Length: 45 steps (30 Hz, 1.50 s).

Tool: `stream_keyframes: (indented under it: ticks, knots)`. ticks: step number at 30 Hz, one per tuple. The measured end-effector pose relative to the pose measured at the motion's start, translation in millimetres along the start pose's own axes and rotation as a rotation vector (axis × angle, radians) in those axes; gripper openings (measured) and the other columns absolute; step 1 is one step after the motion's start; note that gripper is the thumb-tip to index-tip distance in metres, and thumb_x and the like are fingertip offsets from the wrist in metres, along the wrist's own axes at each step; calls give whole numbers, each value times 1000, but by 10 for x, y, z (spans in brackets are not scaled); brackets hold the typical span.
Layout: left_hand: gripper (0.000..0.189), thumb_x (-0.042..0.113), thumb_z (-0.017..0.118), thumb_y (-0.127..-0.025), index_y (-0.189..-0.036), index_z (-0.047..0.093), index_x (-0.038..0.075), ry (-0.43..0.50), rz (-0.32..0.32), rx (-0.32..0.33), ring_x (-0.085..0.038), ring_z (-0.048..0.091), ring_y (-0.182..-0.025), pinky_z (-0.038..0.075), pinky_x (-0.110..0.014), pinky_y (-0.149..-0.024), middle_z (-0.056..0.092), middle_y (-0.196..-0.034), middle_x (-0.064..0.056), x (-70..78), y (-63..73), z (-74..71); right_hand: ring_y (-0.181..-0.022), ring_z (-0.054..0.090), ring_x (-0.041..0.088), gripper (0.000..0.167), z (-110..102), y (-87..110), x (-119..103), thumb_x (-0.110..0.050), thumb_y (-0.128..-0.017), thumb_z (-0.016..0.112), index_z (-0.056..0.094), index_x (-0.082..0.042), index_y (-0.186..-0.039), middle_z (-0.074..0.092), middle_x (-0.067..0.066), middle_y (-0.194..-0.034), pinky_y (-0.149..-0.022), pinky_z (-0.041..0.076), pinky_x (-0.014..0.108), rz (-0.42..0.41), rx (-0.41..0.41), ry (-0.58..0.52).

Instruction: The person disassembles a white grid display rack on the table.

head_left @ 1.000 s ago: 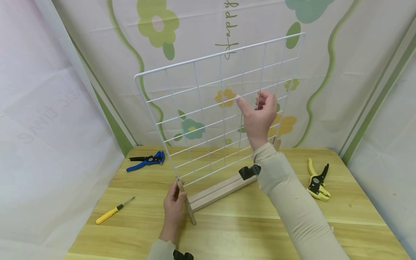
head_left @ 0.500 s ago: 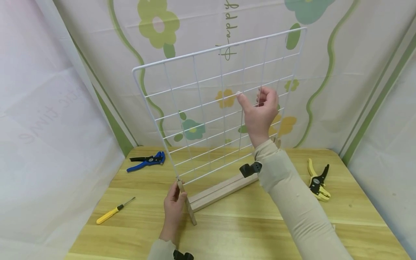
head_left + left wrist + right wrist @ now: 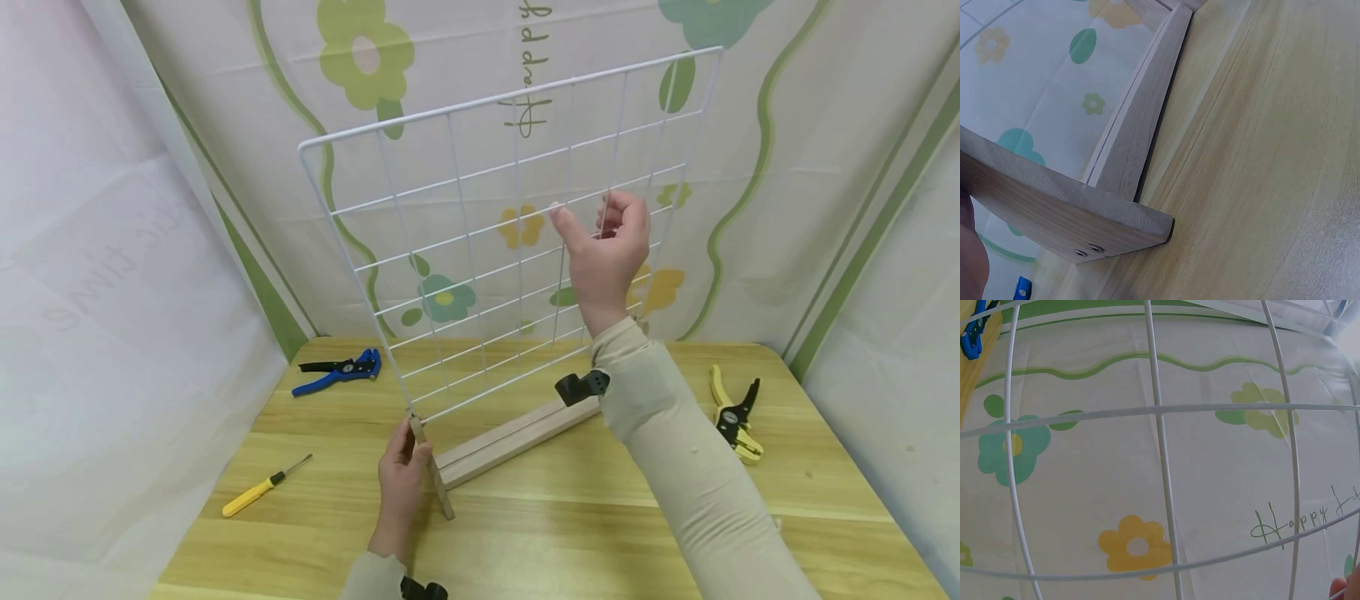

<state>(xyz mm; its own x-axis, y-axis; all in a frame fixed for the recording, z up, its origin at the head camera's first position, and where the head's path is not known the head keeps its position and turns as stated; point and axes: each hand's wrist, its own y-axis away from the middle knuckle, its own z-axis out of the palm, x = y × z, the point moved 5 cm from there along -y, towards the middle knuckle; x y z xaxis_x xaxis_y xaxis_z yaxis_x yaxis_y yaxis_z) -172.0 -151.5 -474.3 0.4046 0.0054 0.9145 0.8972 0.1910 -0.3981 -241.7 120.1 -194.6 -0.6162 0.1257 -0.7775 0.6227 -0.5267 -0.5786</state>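
White wire grid panel [image 3: 510, 242] upright, tilted, lower edge just above wooden base [image 3: 510, 437] at table [image 3: 525, 533] centre. Right hand [image 3: 603, 254] pinching a grid wire. Left hand [image 3: 401, 483] gripping base's end foot. Blue pliers [image 3: 337, 371] toward far-left corner, yellow pliers [image 3: 735, 417] near right edge.

Wooden counter [image 3: 570, 533] carrying blue wire strippers [image 3: 339, 372] at the far left, a yellow-handled screwdriver [image 3: 262, 487] nearer on the left, and yellow wire strippers [image 3: 735, 414] at the right, all backed by a white cloth backdrop [image 3: 810, 167] printed with flowers and green wavy lines.
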Motion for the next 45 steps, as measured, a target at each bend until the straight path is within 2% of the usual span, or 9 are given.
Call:
stream_keyframes:
  ticks: [4,10,18,25,30,33,37,41,45]
  knots:
    - [41,0,55,-90,-128,46,-11,-1,22,-4,1,51,-113,45,-14,-87,55,-119,16,9,0,12,-76,36,11,34,1,-9,-47,-13,-73,74,42,-16,-84,37,2,-80,-67,29,21,-8,1,0]
    - [38,-1,55,-89,-126,49,-7,0,14,1,1,51,-113,45,-13,-87,55,-119,15,14,-2,21,-75,36,12,34,8,-35,-79,-11,-72,74,42,-14,-83,36,2,-79,-66,29,21,-34,9,-7]
    - [33,-3,53,-90,-123,53,-4,-21,-4,7,0,48,-118,44,-14,-89,54,-127,0,12,3,20,-74,36,9,36,22,-74,-143,-11,-70,76,43,-14,-83,36,1,-79,-64,28,21,-54,19,-9]
    - [32,-1,53,-90,-122,56,5,-37,-22,13,-1,49,-117,45,-13,-88,54,-126,0,-2,5,20,-77,40,9,41,-8,-177,19,-12,-67,82,48,-12,-91,40,-6,-86,-66,37,19,-98,33,71]
    - [34,-2,54,-90,-122,57,10,-28,-3,16,0,48,-117,43,-14,-91,54,-125,-1,2,5,28,-77,42,9,44,-73,-227,87,-13,-65,84,49,-11,-93,41,-6,-87,-68,41,22,-132,55,84]
    - [31,-1,54,-90,-120,56,3,-34,0,13,0,48,-117,44,-13,-90,54,-125,2,2,7,39,-76,41,9,43,-129,-235,60,-11,-65,83,48,-13,-91,40,-6,-85,-66,40,22,-134,76,64]
    - [33,0,55,-89,-121,51,-9,-47,-29,6,1,46,-119,42,-13,-91,53,-125,10,3,-2,58,-75,41,9,39,-235,-196,-86,-8,-65,80,49,-13,-89,40,-6,-83,-66,39,21,-119,110,47]
    - [35,0,56,-88,-122,51,-7,-57,-80,9,3,43,-121,40,-13,-93,52,-124,14,6,-26,67,-75,40,9,37,-338,-154,-184,-7,-66,78,49,-13,-88,39,-5,-83,-67,39,22,-118,135,39]
    - [35,3,58,-87,-122,53,-3,-81,-99,20,0,44,-121,40,-15,-93,53,-127,3,11,-55,68,-77,40,10,38,-441,-140,-177,-7,-66,77,47,-15,-87,39,-3,-84,-67,39,23,-102,154,28]
